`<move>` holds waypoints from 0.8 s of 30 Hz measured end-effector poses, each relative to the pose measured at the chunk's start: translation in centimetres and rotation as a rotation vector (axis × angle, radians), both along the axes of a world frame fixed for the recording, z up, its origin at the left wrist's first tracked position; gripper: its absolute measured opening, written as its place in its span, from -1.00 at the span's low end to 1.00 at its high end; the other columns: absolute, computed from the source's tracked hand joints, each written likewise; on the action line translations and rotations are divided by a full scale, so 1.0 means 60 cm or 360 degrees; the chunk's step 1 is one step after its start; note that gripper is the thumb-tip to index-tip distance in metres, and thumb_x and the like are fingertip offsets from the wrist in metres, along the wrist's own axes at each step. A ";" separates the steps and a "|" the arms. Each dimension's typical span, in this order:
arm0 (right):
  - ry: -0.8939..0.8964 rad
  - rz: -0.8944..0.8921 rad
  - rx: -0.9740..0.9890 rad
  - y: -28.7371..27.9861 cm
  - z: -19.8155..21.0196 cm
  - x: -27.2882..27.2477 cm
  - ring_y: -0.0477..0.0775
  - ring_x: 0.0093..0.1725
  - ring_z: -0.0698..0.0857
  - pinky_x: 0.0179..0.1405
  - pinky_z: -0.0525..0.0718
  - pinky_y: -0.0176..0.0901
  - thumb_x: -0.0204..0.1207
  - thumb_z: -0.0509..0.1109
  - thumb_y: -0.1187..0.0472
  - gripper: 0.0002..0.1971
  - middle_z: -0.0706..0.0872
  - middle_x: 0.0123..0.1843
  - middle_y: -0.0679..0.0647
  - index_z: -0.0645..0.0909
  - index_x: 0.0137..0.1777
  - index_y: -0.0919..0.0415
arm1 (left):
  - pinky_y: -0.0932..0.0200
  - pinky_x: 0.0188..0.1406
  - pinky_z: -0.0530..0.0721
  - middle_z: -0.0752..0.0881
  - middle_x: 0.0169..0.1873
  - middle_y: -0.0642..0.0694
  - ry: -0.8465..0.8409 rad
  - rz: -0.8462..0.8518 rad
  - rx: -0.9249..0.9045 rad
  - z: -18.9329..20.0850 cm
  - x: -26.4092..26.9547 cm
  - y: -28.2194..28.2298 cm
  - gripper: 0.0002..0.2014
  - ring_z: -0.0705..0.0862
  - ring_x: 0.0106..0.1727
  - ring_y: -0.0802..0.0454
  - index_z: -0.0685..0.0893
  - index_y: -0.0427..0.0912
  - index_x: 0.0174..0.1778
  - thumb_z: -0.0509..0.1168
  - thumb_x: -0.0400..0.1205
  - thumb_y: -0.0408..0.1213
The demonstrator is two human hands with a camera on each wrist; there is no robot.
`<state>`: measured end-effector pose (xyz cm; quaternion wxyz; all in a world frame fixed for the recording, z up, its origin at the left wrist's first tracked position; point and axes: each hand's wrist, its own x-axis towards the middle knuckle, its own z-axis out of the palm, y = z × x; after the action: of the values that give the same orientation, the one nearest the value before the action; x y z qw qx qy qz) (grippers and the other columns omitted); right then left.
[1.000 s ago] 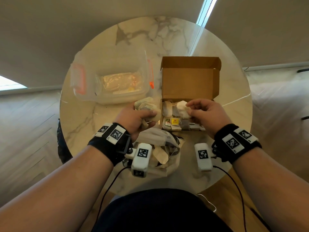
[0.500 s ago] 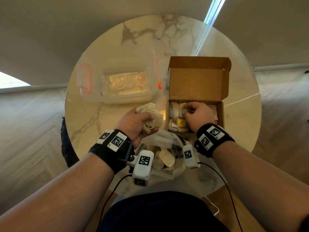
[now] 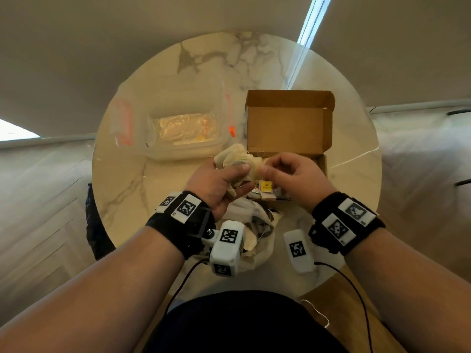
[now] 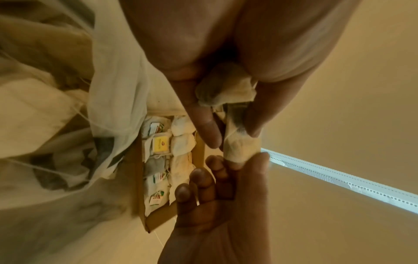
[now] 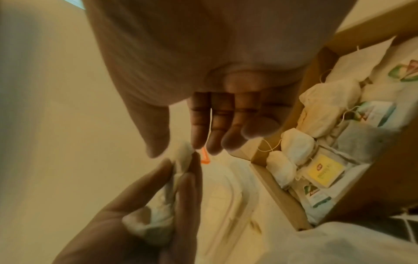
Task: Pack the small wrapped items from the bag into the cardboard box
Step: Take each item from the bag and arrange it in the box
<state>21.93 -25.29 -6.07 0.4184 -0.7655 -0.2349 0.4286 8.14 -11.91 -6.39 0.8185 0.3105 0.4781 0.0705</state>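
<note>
My left hand [image 3: 229, 179] grips a bunch of small wrapped tea bags [image 3: 235, 157] just left of the open cardboard box [image 3: 289, 123]. My right hand [image 3: 265, 170] meets it above the box's near left corner. Its thumb and forefinger pinch the end of one tea bag [image 5: 184, 154] that sticks out of the bunch [image 4: 226, 89]. Rows of packed tea bags [image 5: 316, 160] lie in the box [image 4: 135, 169], one with a yellow tag [image 3: 265, 186]. The translucent bag [image 3: 254, 225] lies crumpled under my wrists with more items in it.
A clear plastic container [image 3: 183, 135] with orange clips stands left of the box on the round marble table [image 3: 127, 189]. The box lid stands upright behind my hands. The table's front edge runs just below the bag.
My right hand has left the inside of the box and moved left to the bunch in my left hand, where it now pinches one tea bag. The left hand has moved slightly toward the box.
</note>
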 end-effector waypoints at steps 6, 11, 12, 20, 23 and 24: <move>0.0158 -0.0230 0.0118 -0.044 0.012 0.006 0.09 -0.15 0.82 -0.05 0.90 0.16 0.58 0.60 0.23 -0.90 0.81 -0.15 0.13 0.72 -0.10 0.17 | -0.12 -0.09 0.89 0.86 0.09 -0.31 0.0067 0.0108 -0.0135 0.012 0.028 -0.029 -0.76 0.91 -0.02 -0.22 0.71 -0.33 0.31 0.37 0.74 -0.38; 0.0761 -0.0578 0.0288 -0.073 0.019 0.016 0.34 -0.06 0.89 -0.25 0.89 0.03 0.70 0.35 0.44 -0.82 0.77 -0.02 0.26 0.55 -0.09 0.17 | -0.11 -0.16 0.91 0.80 0.01 -0.32 0.0154 0.0169 -0.0086 0.009 0.028 -0.044 -0.83 0.89 -0.28 -0.17 0.68 -0.32 0.23 0.31 0.74 -0.52; 0.0793 -0.0638 0.0307 -0.077 0.018 0.019 0.35 -0.08 0.89 -0.31 0.88 0.00 0.70 0.33 0.46 -0.80 0.78 -0.07 0.24 0.54 -0.09 0.17 | -0.09 -0.18 0.91 0.79 0.00 -0.32 0.0175 0.0163 -0.0068 0.010 0.028 -0.047 -0.85 0.89 -0.30 -0.15 0.68 -0.29 0.18 0.31 0.74 -0.53; 0.0236 -0.0576 0.0086 -0.101 -0.030 0.050 0.13 -0.01 0.91 0.03 0.88 0.04 0.60 0.56 0.32 -0.89 0.89 0.01 0.20 0.72 0.07 0.27 | -0.06 -0.22 0.91 0.79 0.04 -0.35 0.0266 0.0236 -0.0096 0.004 0.016 -0.047 -0.86 0.90 -0.28 -0.19 0.66 -0.29 0.21 0.32 0.76 -0.48; -0.0299 -0.0217 -0.0116 -0.103 -0.065 0.059 -0.12 -0.02 0.84 0.03 0.79 -0.17 0.55 0.61 0.16 -0.93 0.86 -0.04 -0.09 0.78 -0.06 -0.01 | -0.09 -0.16 0.92 0.79 0.12 -0.39 0.0278 0.0264 -0.0110 -0.001 0.009 -0.042 -0.84 0.91 -0.21 -0.23 0.66 -0.30 0.24 0.32 0.76 -0.48; -0.0404 -0.0112 -0.0128 -0.102 -0.074 0.058 -0.19 0.00 0.80 0.04 0.73 -0.27 0.54 0.61 0.15 -0.93 0.83 -0.01 -0.15 0.77 -0.08 -0.04 | -0.13 -0.11 0.92 0.79 0.14 -0.40 0.0283 0.0272 -0.0115 -0.003 0.006 -0.041 -0.84 0.91 -0.17 -0.25 0.66 -0.30 0.24 0.32 0.76 -0.48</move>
<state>25.44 -31.39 -10.53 0.3691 -0.8376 -0.2414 0.3224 8.50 -14.35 -6.54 0.7745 0.2439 0.5759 0.0949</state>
